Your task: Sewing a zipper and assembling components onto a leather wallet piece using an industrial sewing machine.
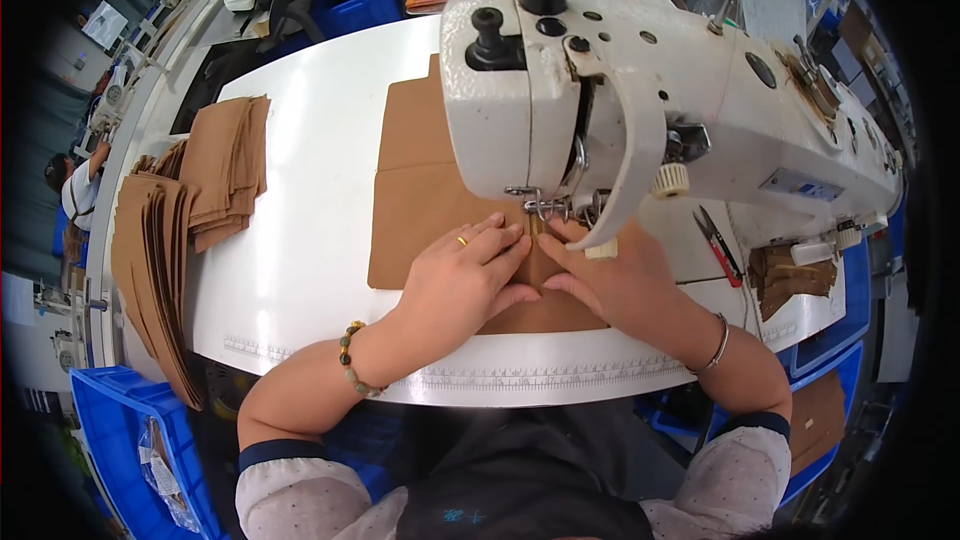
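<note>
A white sewing machine [505, 110] has its presser foot [538, 209] down on a brown fabric piece [410, 230] with a narrow yellowish strip along its middle. My left hand [468, 280] rests on the fabric left of the strip, fingers loosely bent and thumb apart. From the right, my right hand [610, 280] also presses on the fabric, index finger and thumb apart beside the strip; some of its fingertips are hidden by the machine. Red-handled snips [725, 260] lie to the right of this hand.
Stacked brown pieces [220, 170] lie at the table's [310, 120] left, others [140, 250] hanging over the edge. Brown scraps [785, 285] lie right. Blue bins [100, 410] stand around the table. A co-worker [80, 185] sits at far left.
</note>
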Available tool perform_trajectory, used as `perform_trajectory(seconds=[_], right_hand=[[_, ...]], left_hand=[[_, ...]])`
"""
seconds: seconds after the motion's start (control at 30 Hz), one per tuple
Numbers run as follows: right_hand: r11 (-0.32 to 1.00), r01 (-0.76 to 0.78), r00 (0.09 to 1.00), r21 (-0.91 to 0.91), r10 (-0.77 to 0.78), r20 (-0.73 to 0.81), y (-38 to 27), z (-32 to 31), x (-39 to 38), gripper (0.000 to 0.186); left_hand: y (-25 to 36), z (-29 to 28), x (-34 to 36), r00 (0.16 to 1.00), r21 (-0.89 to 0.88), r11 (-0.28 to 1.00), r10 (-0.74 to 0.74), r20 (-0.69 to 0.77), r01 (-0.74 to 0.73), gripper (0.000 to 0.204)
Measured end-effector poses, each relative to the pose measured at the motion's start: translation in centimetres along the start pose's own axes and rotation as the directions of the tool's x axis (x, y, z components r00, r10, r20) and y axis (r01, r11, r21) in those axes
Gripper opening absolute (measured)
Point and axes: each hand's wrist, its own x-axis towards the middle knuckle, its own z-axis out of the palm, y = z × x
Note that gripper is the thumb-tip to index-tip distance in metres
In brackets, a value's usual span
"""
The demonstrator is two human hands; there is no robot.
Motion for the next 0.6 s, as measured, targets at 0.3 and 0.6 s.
perform_trajectory(seconds=[0.3, 0.6], right_hand=[[0.998, 0.041, 0.999, -0.037, -0.043, -0.029, 0.1, 0.5, -0.1, 0.037], [1.000, 0.017, 0.999, 0.012, -0.016, -0.042, 0.4, 0.4, 0.4, 0.050]], left_hand=[[-0.1, -0.1, 0.3, 0.998, 0.096, 0.994, 0.055, -0.006, -0.055, 0.059], [-0.6, -0.3, 0.6, 0.999, 0.093, 0.995, 0.045, 0.002, -0.045, 0.060]])
